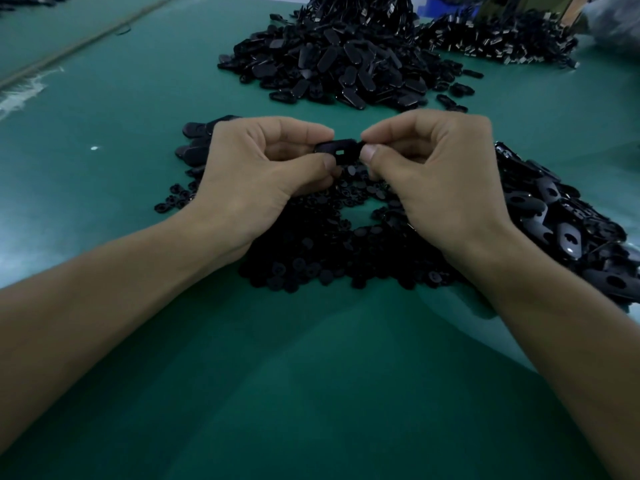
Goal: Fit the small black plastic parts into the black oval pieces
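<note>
A black oval piece [341,151] with a small rectangular hole is held level above the table between both hands. My left hand [263,168] pinches its left end with thumb and forefinger. My right hand [436,168] pinches its right end the same way. Under and between my wrists lies a heap of small black plastic parts [329,251]. A pile of black oval pieces [568,230] lies at the right of my right hand, and a few more oval pieces [195,140] lie behind my left hand. Whether a small part sits in the held piece is hidden.
A green table mat [311,375] covers the work surface. A large heap of black oval pieces [339,71] rises at the back centre, with another heap of black parts with metal ends [498,36] to its right. A blue bin [436,5] stands at the far edge.
</note>
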`<action>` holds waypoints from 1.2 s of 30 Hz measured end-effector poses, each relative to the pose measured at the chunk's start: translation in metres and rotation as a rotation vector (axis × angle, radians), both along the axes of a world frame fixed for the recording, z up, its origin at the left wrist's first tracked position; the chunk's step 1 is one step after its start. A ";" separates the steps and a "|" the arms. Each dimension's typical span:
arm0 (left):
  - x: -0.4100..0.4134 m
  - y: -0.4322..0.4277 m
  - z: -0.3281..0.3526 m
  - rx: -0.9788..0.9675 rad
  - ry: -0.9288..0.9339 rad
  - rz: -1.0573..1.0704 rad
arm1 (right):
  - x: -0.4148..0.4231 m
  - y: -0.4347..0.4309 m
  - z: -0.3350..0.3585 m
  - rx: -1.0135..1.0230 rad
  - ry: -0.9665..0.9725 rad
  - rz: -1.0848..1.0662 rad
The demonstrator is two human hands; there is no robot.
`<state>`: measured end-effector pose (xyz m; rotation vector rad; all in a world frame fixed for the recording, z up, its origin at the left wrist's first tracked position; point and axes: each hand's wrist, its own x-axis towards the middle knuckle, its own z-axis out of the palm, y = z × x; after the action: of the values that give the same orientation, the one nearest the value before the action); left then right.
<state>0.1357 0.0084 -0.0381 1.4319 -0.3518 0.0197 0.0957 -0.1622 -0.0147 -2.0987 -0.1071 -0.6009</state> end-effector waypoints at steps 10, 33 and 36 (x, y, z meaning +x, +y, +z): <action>-0.003 0.000 0.001 0.074 -0.076 0.012 | 0.000 0.007 -0.003 0.024 0.033 0.030; -0.006 -0.002 0.004 0.091 -0.047 0.024 | -0.001 0.016 -0.005 -0.033 -0.017 0.007; -0.006 -0.002 0.004 0.083 -0.040 0.024 | -0.003 0.017 -0.005 -0.064 -0.032 0.003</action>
<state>0.1296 0.0066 -0.0345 1.5194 -0.3726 0.0537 0.0924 -0.1455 -0.0196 -2.1503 -0.1492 -0.6369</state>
